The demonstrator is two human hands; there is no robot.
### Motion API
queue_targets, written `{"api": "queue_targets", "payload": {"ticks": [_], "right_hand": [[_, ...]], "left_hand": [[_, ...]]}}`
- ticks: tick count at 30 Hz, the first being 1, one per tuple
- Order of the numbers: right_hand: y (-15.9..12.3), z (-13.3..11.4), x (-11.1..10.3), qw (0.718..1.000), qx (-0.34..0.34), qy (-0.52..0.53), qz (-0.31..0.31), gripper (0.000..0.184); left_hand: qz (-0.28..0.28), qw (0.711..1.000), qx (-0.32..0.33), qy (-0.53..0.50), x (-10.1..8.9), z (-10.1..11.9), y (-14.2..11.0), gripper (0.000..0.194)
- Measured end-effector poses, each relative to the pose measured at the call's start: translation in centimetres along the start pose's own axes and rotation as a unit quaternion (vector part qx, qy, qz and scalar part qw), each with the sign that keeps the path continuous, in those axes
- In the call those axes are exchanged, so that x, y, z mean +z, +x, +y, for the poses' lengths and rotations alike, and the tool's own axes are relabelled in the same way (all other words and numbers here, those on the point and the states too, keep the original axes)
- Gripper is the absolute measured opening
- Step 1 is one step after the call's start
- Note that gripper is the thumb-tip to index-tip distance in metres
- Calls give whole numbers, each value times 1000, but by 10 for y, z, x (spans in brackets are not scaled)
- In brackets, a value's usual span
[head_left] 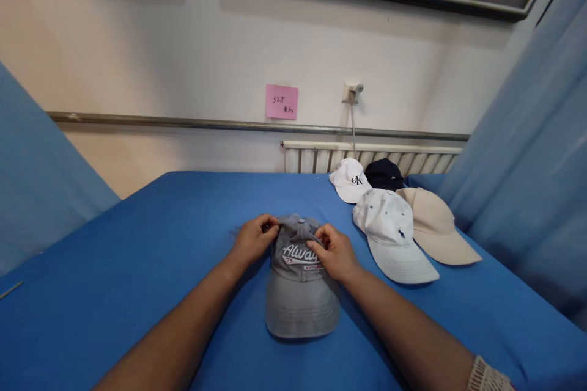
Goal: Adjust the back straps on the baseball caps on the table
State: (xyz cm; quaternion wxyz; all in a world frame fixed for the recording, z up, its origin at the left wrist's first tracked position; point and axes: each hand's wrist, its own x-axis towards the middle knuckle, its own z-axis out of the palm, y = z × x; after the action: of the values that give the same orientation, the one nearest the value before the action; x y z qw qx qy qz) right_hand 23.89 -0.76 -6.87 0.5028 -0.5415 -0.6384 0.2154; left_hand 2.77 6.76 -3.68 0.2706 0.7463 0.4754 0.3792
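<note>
A grey baseball cap with white "Always" lettering lies in front of me on the blue-covered table, its brim pointing toward me. My left hand pinches the cap's crown at its upper left side. On the other side, my right hand grips the crown's fabric between thumb and fingers, covering the end of the lettering. The crown looks slightly creased between the two hands. The back of the cap is hidden from view.
To the right sit a white cap, a dark navy cap, a pale cap with a small emblem and a beige cap. A radiator stands behind the table. Blue curtains hang at both sides.
</note>
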Motion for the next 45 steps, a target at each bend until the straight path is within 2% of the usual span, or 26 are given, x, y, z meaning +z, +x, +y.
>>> {"api": "queue_targets", "payload": {"ticks": [3, 8, 10, 16, 20, 23, 25, 27, 29, 31, 33, 37, 40, 45], "right_hand": [[2, 3, 2, 1000, 10, 11, 4, 17], [3, 6, 4, 1000, 9, 17, 7, 17], [4, 7, 5, 1000, 12, 15, 6, 17], [5, 7, 7, 1000, 5, 13, 6, 15], [6, 3, 5, 1000, 9, 4, 2, 14], [8, 1, 0, 1000, 8, 21, -3, 15], [12, 1, -7, 999, -9, 41, 23, 16], [16, -1, -18, 994, -31, 52, 95, 19], [16, -6, -30, 982, -60, 47, 172, 21], [11, -16, -37, 974, -106, 32, 196, 20], [3, -29, -36, 974, -169, 17, 148, 17], [-12, -47, -16, 955, -296, -11, -21, 16], [-12, -48, -7, 948, -312, -32, -48, 18], [0, -39, -13, 963, -266, -49, 0, 15]], "left_hand": [[-34, 999, 23, 28, 4, -1, -3, 20], [29, 997, 40, 60, 3, 19, -10, 32], [36, 996, 51, 70, 2, 31, -10, 36], [-51, 981, 99, 157, 13, 57, 3, 39], [-121, 977, 71, 159, 18, 60, 15, 29], [-144, 978, 55, 142, 17, 62, 22, 23], [-143, 981, 48, 119, 15, 67, 27, 20], [-143, 984, 43, 97, 13, 75, 34, 19], [-144, 984, 40, 92, 13, 87, 44, 18], [-141, 984, 43, 104, 16, 100, 57, 17], [-133, 983, 49, 117, 24, 110, 74, 17], [-116, 983, 52, 132, 45, 122, 115, 15], [-93, 983, 44, 150, 62, 123, 146, 15], [-53, 983, 18, 175, 81, 118, 192, 15]]}}
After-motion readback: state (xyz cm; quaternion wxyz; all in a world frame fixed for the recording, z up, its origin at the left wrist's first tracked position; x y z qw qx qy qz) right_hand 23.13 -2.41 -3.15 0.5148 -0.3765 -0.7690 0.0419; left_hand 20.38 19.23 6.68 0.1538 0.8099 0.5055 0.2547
